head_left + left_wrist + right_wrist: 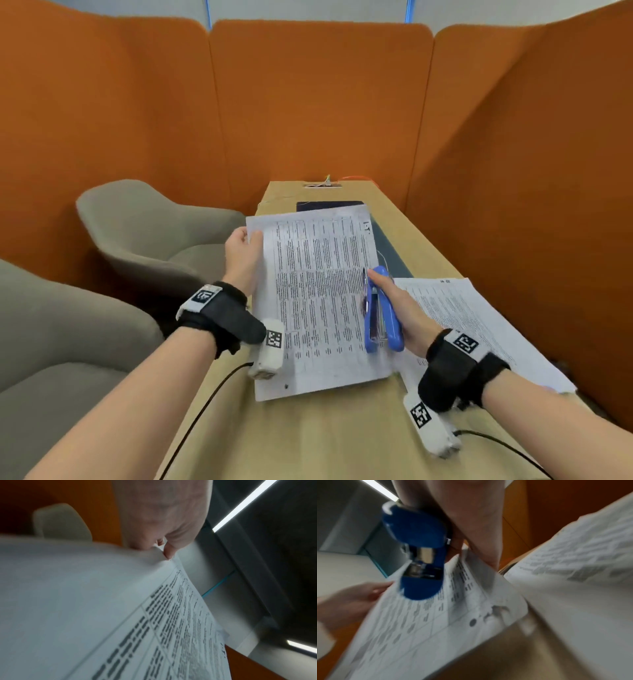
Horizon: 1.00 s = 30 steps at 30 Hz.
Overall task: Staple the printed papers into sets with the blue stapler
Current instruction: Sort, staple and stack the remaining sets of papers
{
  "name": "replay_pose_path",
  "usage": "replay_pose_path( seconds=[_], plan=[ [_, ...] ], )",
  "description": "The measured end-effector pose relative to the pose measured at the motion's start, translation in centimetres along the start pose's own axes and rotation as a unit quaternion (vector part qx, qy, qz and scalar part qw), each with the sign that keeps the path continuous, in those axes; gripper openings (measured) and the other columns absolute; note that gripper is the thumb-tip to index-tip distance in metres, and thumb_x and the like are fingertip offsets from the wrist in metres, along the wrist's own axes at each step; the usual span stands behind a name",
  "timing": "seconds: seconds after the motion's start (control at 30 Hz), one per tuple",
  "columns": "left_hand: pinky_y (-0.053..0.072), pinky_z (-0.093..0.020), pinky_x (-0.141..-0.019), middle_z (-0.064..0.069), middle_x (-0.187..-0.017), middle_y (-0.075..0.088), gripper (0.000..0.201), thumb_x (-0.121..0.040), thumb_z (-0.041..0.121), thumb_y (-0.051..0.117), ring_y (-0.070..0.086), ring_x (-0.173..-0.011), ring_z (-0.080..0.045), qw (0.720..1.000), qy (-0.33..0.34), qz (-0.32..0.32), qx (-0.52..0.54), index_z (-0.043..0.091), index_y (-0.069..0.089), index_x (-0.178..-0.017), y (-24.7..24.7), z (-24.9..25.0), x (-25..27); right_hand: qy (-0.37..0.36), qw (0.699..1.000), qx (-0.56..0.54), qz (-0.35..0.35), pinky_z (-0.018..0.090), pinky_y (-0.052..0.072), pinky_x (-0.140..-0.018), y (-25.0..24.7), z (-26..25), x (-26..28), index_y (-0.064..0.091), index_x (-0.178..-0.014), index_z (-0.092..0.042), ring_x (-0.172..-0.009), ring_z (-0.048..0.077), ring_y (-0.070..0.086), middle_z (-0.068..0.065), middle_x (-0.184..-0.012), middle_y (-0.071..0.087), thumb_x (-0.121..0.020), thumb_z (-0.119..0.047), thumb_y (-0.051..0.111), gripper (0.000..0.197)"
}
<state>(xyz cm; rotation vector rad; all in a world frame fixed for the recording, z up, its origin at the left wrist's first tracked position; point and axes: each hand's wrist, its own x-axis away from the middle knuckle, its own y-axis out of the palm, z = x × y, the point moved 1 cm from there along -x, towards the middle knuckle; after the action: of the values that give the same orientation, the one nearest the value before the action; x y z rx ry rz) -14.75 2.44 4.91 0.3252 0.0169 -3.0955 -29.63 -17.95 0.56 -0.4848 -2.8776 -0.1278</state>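
Note:
A set of printed papers (pixel 315 301) is lifted off the wooden table, tilted up toward me. My left hand (pixel 245 251) pinches its far left edge, thumb on top; the left wrist view shows the fingers (pixel 169 550) nipping the sheet edge (pixel 120 615). My right hand (pixel 397 305) grips the blue stapler (pixel 382 311) over the right edge of the held papers. In the right wrist view the stapler (pixel 419 555) stands over the blurred page (pixel 436 622) with its mouth at the paper's edge.
A second stack of printed sheets (pixel 472 329) lies on the table (pixel 342 438) at the right. A dark folder (pixel 329 205) lies farther back. Grey armchairs (pixel 147 226) stand left; orange partition walls (pixel 308 102) enclose the booth. Cables trail from both wrist cameras.

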Motion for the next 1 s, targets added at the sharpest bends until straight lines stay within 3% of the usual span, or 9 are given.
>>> replay_pose_path(
  seconds=[0.1, 0.2, 0.33, 0.5, 0.6, 0.73, 0.8, 0.9, 1.0],
  plan=[
    [0.040, -0.034, -0.083, -0.004, -0.106, 0.051, 0.026, -0.099, 0.031, 0.044, 0.048, -0.098, -0.021, 0.996, -0.047, -0.072, -0.033, 0.012, 0.049, -0.117, 3.4, -0.6, -0.6, 0.018, 0.994, 0.062, 0.089, 0.040, 0.048, -0.085, -2.6, -0.3, -0.2, 0.062, -0.115, 0.006, -0.089, 0.034, 0.063, 0.024, -0.105, 0.065, -0.071, -0.066, 0.064, 0.085],
    [0.025, -0.039, -0.113, -0.012, -0.152, 0.029, 0.055, -0.101, 0.035, 0.037, 0.029, -0.139, -0.028, 0.947, -0.053, -0.186, -0.258, 0.009, 0.024, -0.148, 5.6, -3.2, -1.4, 0.055, 0.986, 0.083, 0.130, 0.040, 0.051, -0.082, -7.1, -1.1, -0.7, 0.061, -0.111, -0.001, -0.084, 0.033, 0.064, 0.018, -0.094, 0.068, -0.073, -0.062, 0.066, 0.072],
    [0.019, -0.038, -0.115, -0.015, -0.157, 0.015, 0.052, -0.102, 0.027, 0.035, 0.019, -0.144, -0.033, 0.791, -0.032, -0.282, -0.543, 0.007, 0.022, -0.149, 6.8, -6.3, -1.6, 0.110, 0.968, 0.156, 0.161, 0.033, 0.044, -0.060, -12.8, -1.7, -0.4, 0.058, -0.092, -0.001, -0.062, 0.028, 0.054, 0.016, -0.070, 0.059, -0.086, -0.047, 0.063, 0.047],
    [0.032, -0.046, -0.109, -0.017, -0.143, 0.037, 0.043, -0.096, 0.028, 0.044, 0.036, -0.130, -0.036, 0.694, -0.030, -0.338, -0.636, 0.007, 0.043, -0.133, 7.5, -8.5, -2.4, 0.156, 0.945, 0.231, 0.174, 0.037, 0.043, -0.073, -15.9, -1.1, -0.1, 0.058, -0.101, 0.003, -0.076, 0.031, 0.056, 0.020, -0.087, 0.062, -0.088, -0.043, 0.061, 0.048],
    [0.038, -0.044, -0.103, -0.014, -0.134, 0.041, 0.048, -0.090, 0.037, 0.053, 0.042, -0.123, -0.036, 0.685, -0.033, -0.346, -0.641, 0.009, 0.043, -0.128, 8.0, -10.6, -4.5, 0.180, 0.921, 0.291, 0.186, 0.034, 0.043, -0.065, -15.8, -0.9, -0.4, 0.058, -0.114, 0.006, -0.076, 0.030, 0.057, 0.017, -0.088, 0.063, -0.090, -0.048, 0.056, 0.060],
    [0.046, -0.037, -0.094, -0.014, -0.127, 0.055, 0.051, -0.093, 0.045, 0.051, 0.055, -0.114, -0.032, 0.681, 0.004, -0.356, -0.640, 0.007, 0.049, -0.126, 7.5, -9.4, -4.0, 0.143, 0.834, 0.481, 0.230, 0.040, 0.039, -0.097, -15.4, -0.6, -1.6, 0.059, -0.091, -0.014, -0.107, 0.033, 0.053, 0.015, -0.112, 0.060, -0.069, -0.089, 0.031, 0.083],
    [0.044, -0.035, -0.090, -0.013, -0.124, 0.058, 0.046, -0.097, 0.042, 0.046, 0.056, -0.113, -0.031, 0.671, 0.028, -0.352, -0.652, 0.006, 0.056, -0.122, 7.2, -9.0, -4.1, 0.117, 0.865, 0.442, 0.205, 0.045, 0.044, -0.096, -14.4, -0.5, -2.2, 0.057, -0.086, -0.013, -0.104, 0.034, 0.058, 0.013, -0.104, 0.063, -0.051, -0.096, 0.035, 0.093],
    [0.044, -0.033, -0.087, -0.010, -0.116, 0.063, 0.032, -0.097, 0.029, 0.045, 0.058, -0.106, -0.030, 0.694, 0.061, -0.333, -0.636, 0.010, 0.065, -0.113, 6.4, -7.8, -4.4, 0.082, 0.924, 0.344, 0.144, 0.037, 0.050, -0.079, -11.3, -0.7, -2.2, 0.066, -0.094, -0.002, -0.087, 0.032, 0.068, 0.016, -0.088, 0.071, -0.069, -0.079, 0.053, 0.082],
    [0.043, -0.030, -0.073, -0.007, -0.092, 0.058, 0.021, -0.092, 0.014, 0.045, 0.054, -0.083, -0.026, 0.747, 0.074, -0.252, -0.610, 0.013, 0.066, -0.095, 5.0, -6.7, -4.8, 0.055, 0.942, 0.310, 0.117, 0.035, 0.050, -0.076, -8.6, -1.1, -2.0, 0.067, -0.091, -0.004, -0.079, 0.028, 0.067, 0.015, -0.084, 0.072, -0.074, -0.071, 0.057, 0.070]
  ],
)
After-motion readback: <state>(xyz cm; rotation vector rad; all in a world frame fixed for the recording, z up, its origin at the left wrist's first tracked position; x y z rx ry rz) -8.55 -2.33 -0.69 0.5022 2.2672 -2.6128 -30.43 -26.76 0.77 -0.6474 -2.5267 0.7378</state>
